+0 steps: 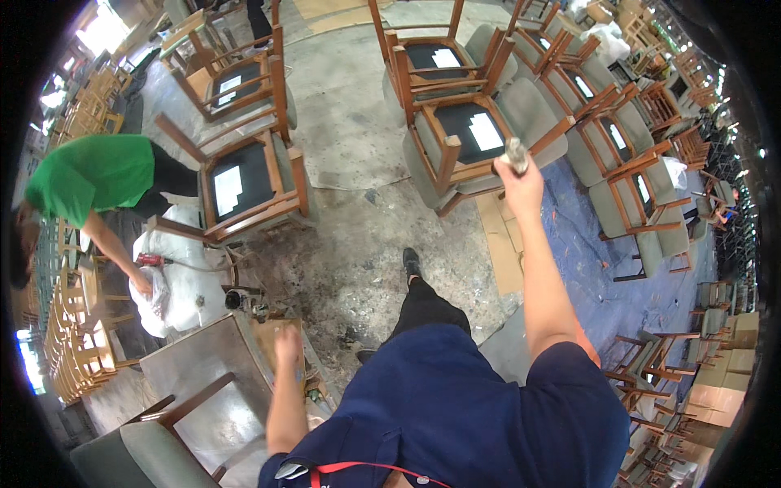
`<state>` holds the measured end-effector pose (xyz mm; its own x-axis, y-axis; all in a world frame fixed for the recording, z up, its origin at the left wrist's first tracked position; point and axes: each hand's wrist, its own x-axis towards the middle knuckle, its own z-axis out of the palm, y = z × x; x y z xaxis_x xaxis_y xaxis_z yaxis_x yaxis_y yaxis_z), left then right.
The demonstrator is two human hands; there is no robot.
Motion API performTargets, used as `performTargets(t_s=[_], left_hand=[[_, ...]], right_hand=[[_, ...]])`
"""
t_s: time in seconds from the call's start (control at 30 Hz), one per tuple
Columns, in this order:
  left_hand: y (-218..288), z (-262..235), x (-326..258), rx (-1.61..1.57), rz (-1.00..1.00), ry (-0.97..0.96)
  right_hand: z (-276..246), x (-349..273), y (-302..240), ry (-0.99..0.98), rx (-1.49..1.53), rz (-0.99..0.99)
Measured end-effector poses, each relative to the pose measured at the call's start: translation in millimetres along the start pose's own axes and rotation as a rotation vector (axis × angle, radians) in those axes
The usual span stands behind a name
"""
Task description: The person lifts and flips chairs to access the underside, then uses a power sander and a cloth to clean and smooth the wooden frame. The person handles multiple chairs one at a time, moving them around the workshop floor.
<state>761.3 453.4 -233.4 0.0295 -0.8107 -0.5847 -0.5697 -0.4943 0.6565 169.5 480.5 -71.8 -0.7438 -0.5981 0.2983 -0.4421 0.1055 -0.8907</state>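
My right hand point(519, 183) is raised ahead of me, its fingers closed round a small pale, shiny object point(514, 153) whose kind I cannot make out. Behind that hand an upturned chair point(446, 167) with brown wooden legs and grey upholstery shows its black underside with a white label point(486, 132). Whether the hand touches the chair I cannot tell. My left hand point(286, 346) hangs low at my left side, smeared by motion, near a metal-topped table point(213, 354). Its fingers are too blurred to read.
Further upturned chairs stand at left point(252, 191) and in rows on blue floor sheeting point(561, 211) at right. A person in a green shirt point(93, 175) bends over white plastic wrapping point(183, 301). A grey chair point(146, 455) is at lower left; cardboard point(498, 244) lies on the floor.
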Motion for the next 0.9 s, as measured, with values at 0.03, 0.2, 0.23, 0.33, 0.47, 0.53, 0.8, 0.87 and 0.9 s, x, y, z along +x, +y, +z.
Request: performTargets(t_s=[0.03, 0.2, 0.23, 0.33, 0.47, 0.53, 0.8, 0.87, 0.9], left_hand=[[37.9, 4.0, 25.5, -0.121, 0.072, 0.003], [171.9, 53.2, 138.6, -0.478, 0.204, 0.199], [191.1, 89.0, 153.8, -0.546, 0.185, 0.138], [249.5, 204.6, 175.1, -0.412, 0.233, -0.166], [307.8, 318.6, 153.7, -0.166, 0.353, -0.324], [340.2, 352.0, 142.4, -0.097, 0.468, -0.350], [429.1, 403.5, 166.4, 0.029, 0.800, -0.591], [431.4, 407.9, 164.6, 0.072, 0.740, -0.643], [430.0, 410.0, 163.5, 0.050, 0.701, -0.668]], right_hand=[[-1.3, 20.6, 9.1, 0.004, -0.083, -0.056], [70.2, 103.4, 48.2, -0.300, -0.194, -0.303], [81.7, 110.0, 62.1, -0.350, -0.238, -0.341], [88.3, 140.7, 90.7, -0.335, -0.231, -0.316], [92.3, 156.4, 80.4, -0.433, -0.140, -0.253], [94.9, 151.9, 81.5, -0.623, -0.216, -0.423], [89.2, 147.2, 91.3, -0.527, -0.122, -0.263], [81.6, 145.6, 94.1, -0.423, -0.179, -0.169], [78.4, 143.7, 94.1, -0.341, -0.185, -0.076]])
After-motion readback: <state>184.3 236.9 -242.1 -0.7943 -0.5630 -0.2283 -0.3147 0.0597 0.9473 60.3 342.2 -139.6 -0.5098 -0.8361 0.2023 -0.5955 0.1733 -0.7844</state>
